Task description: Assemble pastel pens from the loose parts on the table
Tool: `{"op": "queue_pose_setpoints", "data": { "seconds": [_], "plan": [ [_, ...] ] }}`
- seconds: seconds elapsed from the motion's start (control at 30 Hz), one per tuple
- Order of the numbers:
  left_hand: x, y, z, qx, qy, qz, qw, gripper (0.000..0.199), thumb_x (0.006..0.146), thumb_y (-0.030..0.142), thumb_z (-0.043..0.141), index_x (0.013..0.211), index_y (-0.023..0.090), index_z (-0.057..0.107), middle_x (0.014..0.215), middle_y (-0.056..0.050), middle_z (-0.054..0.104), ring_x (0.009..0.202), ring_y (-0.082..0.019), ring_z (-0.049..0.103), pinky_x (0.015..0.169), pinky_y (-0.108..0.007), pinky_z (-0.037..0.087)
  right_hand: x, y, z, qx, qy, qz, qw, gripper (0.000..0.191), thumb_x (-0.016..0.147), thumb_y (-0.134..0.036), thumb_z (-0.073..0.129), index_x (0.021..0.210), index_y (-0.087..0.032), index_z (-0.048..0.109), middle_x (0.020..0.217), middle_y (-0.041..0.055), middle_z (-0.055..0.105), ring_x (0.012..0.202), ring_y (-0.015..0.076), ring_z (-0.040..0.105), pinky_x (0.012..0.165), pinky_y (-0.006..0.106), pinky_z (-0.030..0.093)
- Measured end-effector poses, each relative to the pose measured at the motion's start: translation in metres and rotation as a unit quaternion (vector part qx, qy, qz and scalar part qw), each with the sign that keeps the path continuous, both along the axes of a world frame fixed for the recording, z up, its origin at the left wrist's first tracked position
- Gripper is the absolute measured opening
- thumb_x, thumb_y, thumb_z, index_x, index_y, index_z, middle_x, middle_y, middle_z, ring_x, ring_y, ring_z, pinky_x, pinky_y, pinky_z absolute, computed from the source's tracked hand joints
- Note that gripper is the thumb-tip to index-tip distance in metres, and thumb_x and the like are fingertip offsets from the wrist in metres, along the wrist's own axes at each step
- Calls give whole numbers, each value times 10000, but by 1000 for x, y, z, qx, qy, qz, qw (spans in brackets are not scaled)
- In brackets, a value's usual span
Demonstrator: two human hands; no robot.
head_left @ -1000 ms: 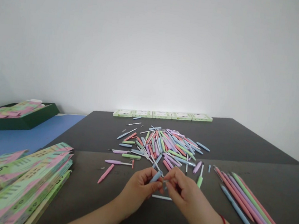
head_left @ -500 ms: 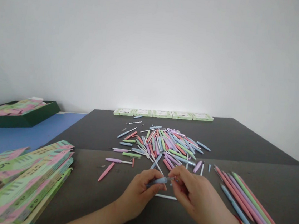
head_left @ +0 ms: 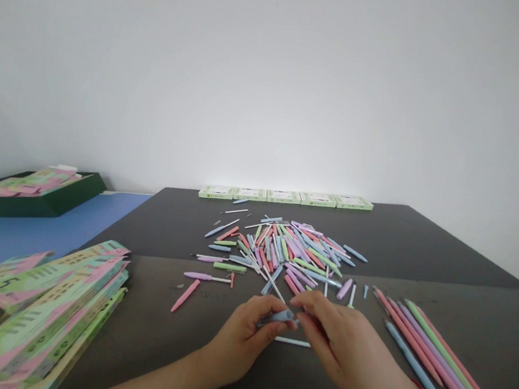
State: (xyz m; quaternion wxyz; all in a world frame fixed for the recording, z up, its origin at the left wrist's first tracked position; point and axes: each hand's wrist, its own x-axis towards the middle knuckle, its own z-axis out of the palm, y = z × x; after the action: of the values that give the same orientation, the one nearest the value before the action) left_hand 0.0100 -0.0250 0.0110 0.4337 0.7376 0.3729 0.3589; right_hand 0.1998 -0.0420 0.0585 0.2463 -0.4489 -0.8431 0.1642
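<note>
My left hand (head_left: 243,335) is closed around a light-blue pen barrel (head_left: 281,316), whose hollow end points right. The fingertips of my right hand (head_left: 346,342) are pinched together at that end. A small bluish piece shows at these fingertips, too small and partly hidden to name. A white refill (head_left: 293,342) lies on the table just beneath the hands. Beyond them spreads a heap of loose pen parts (head_left: 291,248) in pink, purple, green and blue. Apart from the heap, a pink barrel piece (head_left: 185,295) lies to the left.
Several whole pens (head_left: 440,359) lie side by side on the right. Stacked printed packs (head_left: 40,313) fill the near left. A dark green tray (head_left: 65,197) stands on a blue surface at far left. Flat green-white boxes (head_left: 283,196) line the table's back edge.
The blue barrel has turned slightly so its hollow end shows more. My right fingertips have shifted a little at that end. The view has moved slightly.
</note>
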Motion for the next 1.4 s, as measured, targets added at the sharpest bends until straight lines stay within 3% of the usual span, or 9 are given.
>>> {"op": "queue_pose_setpoints", "data": {
  "seconds": [0.17, 0.4, 0.7, 0.9, 1.2, 1.4],
  "plan": [
    [0, -2, 6, -2, -39, -35, 999, 183, 931, 245, 439, 981, 186, 605, 931, -34, 616, 893, -170, 554, 836, -254, 388, 6, -3, 0, 37, 56, -9, 998, 101, 956, -241, 367, 957, -229, 468, 813, 33, 647, 670, 160, 620, 600, 259, 414],
    [1, -3, 4, -32, -36, -71, 996, 181, 931, 260, 441, 1004, 178, 585, 937, -35, 595, 893, -175, 534, 840, -262, 389, -2, -4, 3, 42, 19, 16, 999, 87, 943, -193, 401, 938, -219, 484, 797, 4, 634, 702, 163, 613, 616, 261, 391],
    [0, -1, 3, -35, -23, -59, 997, 183, 917, 275, 467, 981, 170, 603, 917, -37, 614, 892, -191, 553, 839, -271, 403, -3, -3, 4, 11, 16, 30, 999, 113, 928, -164, 411, 981, -204, 502, 850, 17, 651, 724, 157, 612, 642, 254, 399],
    [1, 0, 2, -30, -15, -51, 998, 176, 904, 273, 495, 987, 176, 616, 910, -38, 631, 856, -187, 559, 821, -272, 411, -3, -3, 3, -22, 65, 44, 997, 131, 885, -157, 481, 1003, -215, 491, 822, 4, 619, 713, 146, 586, 620, 230, 392],
    [0, 0, 4, -20, -4, -52, 998, 173, 911, 257, 478, 945, 162, 619, 884, -33, 632, 841, -176, 560, 795, -254, 406, -5, -1, -4, 7, 5, 49, 999, 118, 923, -139, 414, 873, -198, 503, 828, 19, 562, 723, 155, 544, 634, 259, 391],
    [0, -2, 4, -7, 4, -51, 999, 195, 912, 255, 469, 1011, 177, 618, 959, -54, 651, 891, -193, 575, 820, -269, 402, -8, -2, -9, -2, 57, 41, 998, 133, 920, -119, 412, 984, -207, 488, 889, 25, 593, 790, 157, 577, 687, 259, 423]
  ]
}}
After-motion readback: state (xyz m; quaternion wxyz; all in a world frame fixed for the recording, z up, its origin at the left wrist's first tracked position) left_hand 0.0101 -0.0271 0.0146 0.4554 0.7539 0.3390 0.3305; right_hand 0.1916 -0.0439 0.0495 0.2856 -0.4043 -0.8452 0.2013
